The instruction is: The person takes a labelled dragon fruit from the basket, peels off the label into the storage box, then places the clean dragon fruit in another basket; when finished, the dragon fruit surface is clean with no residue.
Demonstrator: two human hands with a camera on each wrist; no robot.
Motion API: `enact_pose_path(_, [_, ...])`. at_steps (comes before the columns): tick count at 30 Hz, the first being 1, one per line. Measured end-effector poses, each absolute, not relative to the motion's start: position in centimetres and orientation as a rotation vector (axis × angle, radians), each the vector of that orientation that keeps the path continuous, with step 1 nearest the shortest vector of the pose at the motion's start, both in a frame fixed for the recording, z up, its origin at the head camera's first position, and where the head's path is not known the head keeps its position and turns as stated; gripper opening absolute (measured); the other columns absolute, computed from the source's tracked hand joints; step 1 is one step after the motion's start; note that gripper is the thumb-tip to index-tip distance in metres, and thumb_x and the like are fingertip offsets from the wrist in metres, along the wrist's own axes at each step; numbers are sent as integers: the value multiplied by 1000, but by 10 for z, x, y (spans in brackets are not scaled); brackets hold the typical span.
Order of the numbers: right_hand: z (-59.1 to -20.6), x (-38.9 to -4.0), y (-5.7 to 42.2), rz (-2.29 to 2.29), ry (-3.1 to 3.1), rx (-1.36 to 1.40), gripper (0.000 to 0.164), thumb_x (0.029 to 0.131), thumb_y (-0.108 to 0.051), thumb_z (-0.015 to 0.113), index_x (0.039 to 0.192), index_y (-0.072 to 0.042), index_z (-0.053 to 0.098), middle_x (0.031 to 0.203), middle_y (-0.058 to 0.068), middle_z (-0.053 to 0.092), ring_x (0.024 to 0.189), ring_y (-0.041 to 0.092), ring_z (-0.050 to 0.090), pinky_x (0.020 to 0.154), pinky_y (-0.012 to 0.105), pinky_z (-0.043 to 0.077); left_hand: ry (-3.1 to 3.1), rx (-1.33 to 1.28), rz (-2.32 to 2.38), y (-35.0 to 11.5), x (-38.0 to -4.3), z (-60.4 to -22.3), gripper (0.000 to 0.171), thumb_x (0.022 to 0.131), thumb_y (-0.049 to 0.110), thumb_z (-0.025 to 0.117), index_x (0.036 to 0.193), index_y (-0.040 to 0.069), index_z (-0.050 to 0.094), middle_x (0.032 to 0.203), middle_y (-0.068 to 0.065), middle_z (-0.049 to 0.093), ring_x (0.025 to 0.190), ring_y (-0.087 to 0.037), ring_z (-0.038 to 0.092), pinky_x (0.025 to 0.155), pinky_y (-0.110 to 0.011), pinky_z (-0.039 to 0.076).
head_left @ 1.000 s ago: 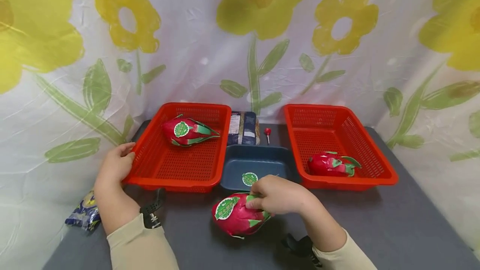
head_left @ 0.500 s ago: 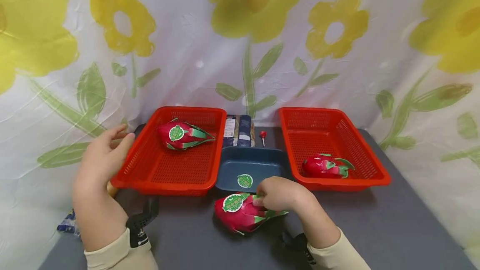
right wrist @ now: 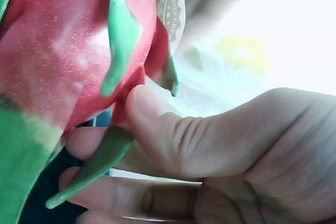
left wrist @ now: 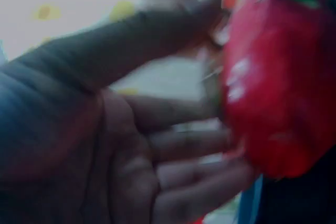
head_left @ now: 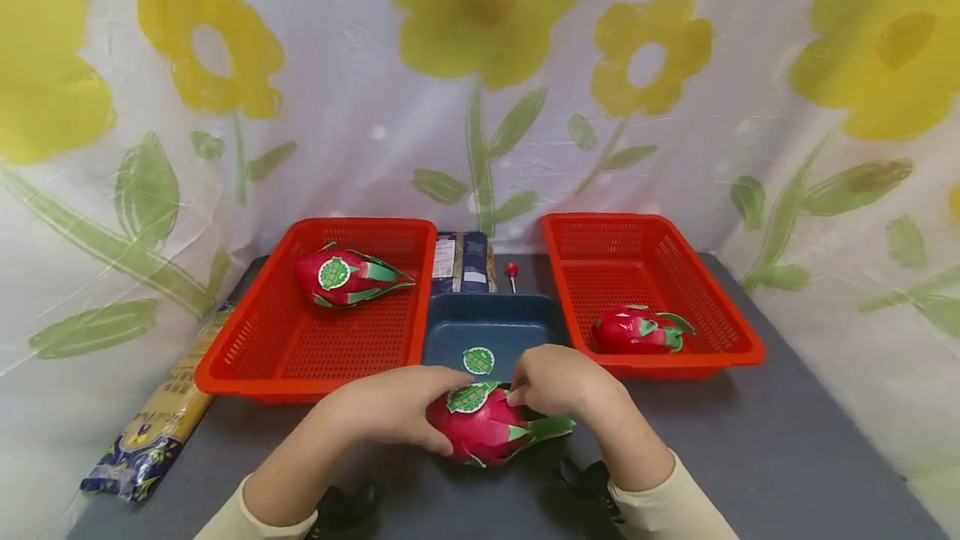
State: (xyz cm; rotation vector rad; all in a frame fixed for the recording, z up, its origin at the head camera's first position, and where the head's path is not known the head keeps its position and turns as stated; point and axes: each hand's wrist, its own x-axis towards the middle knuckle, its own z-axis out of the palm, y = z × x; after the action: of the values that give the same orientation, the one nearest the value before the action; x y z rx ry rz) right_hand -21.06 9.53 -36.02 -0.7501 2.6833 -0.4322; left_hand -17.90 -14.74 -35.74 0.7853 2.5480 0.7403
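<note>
A glossy pink dragon fruit (head_left: 487, 432) with green-tipped scales and a green label lies in front of the dark blue tray (head_left: 487, 307). My left hand (head_left: 397, 407) holds its rounded left end, thumb on the near side and fingers on the far side. The left wrist view is blurred, with the fingers fairly straight against the fruit (left wrist: 283, 82). From the right, my right hand (head_left: 562, 382) pinches one of its scales between thumb and fingers; the right wrist view shows the thumb (right wrist: 152, 114) pressing at the scale's base.
Red baskets stand left (head_left: 330, 348) and right (head_left: 607, 282) of the tray, each with another dragon fruit. A round green label (head_left: 478, 361) lies in the tray. Behind it are a dark package (head_left: 468, 261) and a lollipop (head_left: 512, 271). A long yellow pack (head_left: 161, 411) lies far left.
My left hand has left the left basket's side, lifted, and come right onto the dragon fruit. My right hand stays at the fruit, which has turned slightly. The yellow pack is now uncovered.
</note>
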Motion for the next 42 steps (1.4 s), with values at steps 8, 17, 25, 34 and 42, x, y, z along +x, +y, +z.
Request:
enact_pose_path(8, [-348,-215,97,-534,2718,-868,13,87,-30,82,88,-17,81,72,-10,66,66,11,60,62,32,53,2709,810,563,-131,-185,-357,58,76,24,92,127,9,68,116,-1,67,105,-19,61,83,-37,58])
enact_pose_path(17, [-362,-215,81,-676,2757,-927,33,92,-35,75,63,-21,69,49,-9,52,45,8,48,46,27,43,2700,835,551,-131,-188,-359,60,74,23,93,125,11,65,112,1,62,102,-15,60,84,-34,57])
enact_pose_path(25, [-362,-210,81,-836,2777,-781,27,89,-21,76,63,-14,71,49,-8,51,45,9,46,46,27,40,2689,833,557,-127,-188,-363,49,75,25,93,114,11,66,101,4,60,91,-12,57,79,-31,55])
enact_pose_path(34, [-364,-203,69,-690,2774,-892,23,83,-35,85,98,-17,84,80,-13,73,76,8,62,60,30,51,2690,786,568,-131,-186,-366,54,76,29,92,117,13,62,103,4,59,92,-12,58,81,-32,55])
enact_pose_path(42, [-371,-205,64,-743,2856,-919,5,85,-23,83,84,-19,81,70,-14,66,70,8,58,60,30,50,2686,793,589,-132,-185,-368,54,76,30,92,114,14,58,103,4,57,89,-12,58,75,-29,55])
